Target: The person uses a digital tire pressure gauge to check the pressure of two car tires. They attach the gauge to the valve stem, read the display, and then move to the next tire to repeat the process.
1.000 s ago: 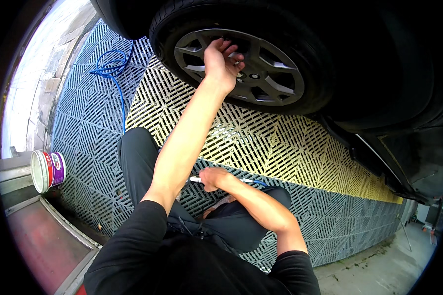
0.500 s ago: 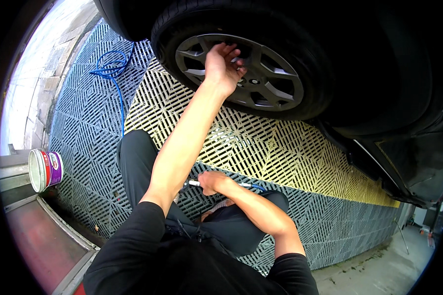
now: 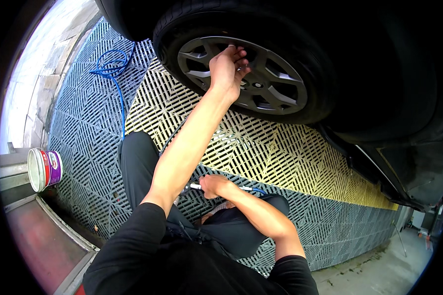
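My left hand (image 3: 227,71) reaches up to the grey alloy wheel rim (image 3: 273,91) of a dark car. Its fingers are curled in front of the spokes; whatever they pinch is hidden. A black tire (image 3: 167,64) surrounds the rim. Low between my knees, my right hand (image 3: 215,186) is closed around a silver tire inflator (image 3: 195,187), mostly covered by the fist. A blue air hose (image 3: 259,191) leaves it on the right. A thin dark hose (image 3: 174,134) passes behind my left forearm.
More blue hose (image 3: 114,71) lies coiled on the grey and yellow floor grating (image 3: 261,152). A white bucket with a red and purple label (image 3: 45,169) stands at the left by a red panel (image 3: 49,246). The car's dark body (image 3: 394,88) overhangs the right side.
My left hand has shifted slightly to the right along the rim, its fingers curling more. More of the dark hose shows beside the left forearm. My right hand keeps its grip.
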The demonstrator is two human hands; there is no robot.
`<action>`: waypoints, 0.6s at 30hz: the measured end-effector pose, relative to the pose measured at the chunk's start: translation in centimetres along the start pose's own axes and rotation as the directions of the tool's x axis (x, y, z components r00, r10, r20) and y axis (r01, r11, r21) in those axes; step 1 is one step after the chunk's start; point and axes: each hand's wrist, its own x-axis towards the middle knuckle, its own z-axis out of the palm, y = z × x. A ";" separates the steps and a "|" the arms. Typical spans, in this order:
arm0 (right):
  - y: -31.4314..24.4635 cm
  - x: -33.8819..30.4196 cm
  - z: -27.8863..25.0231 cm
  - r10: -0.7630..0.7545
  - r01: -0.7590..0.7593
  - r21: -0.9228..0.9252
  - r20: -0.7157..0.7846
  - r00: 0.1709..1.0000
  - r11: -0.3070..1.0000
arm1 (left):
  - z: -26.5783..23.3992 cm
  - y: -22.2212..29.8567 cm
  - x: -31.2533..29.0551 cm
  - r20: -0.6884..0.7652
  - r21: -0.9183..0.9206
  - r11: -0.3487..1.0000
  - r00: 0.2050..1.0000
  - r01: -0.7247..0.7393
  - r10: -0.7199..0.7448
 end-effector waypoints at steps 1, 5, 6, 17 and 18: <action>0.3 0.2 0.3 -0.018 0.018 -0.003 0.010 1.000 1.000 | 0.1 -0.4 -0.1 -0.037 0.005 0.999 0.998 -0.044 0.044; 0.7 -0.2 0.1 -0.047 0.048 -0.002 0.060 0.997 0.999 | 1.6 0.7 -2.2 -0.111 -0.143 0.990 0.994 0.004 -0.020; 0.5 -0.5 -0.3 -0.043 0.044 -0.002 0.072 0.996 0.999 | 1.2 0.6 -1.7 -0.057 -0.114 0.993 0.998 0.010 -0.017; 1.4 -0.1 0.0 -0.059 0.059 0.011 0.021 0.998 0.998 | 1.4 -0.7 -0.5 -0.029 -0.082 0.996 0.999 -0.027 0.025; 1.5 -0.1 0.0 -0.053 0.052 0.008 0.020 0.998 0.999 | 1.3 -0.9 -0.3 -0.028 -0.062 0.996 0.997 -0.068 0.066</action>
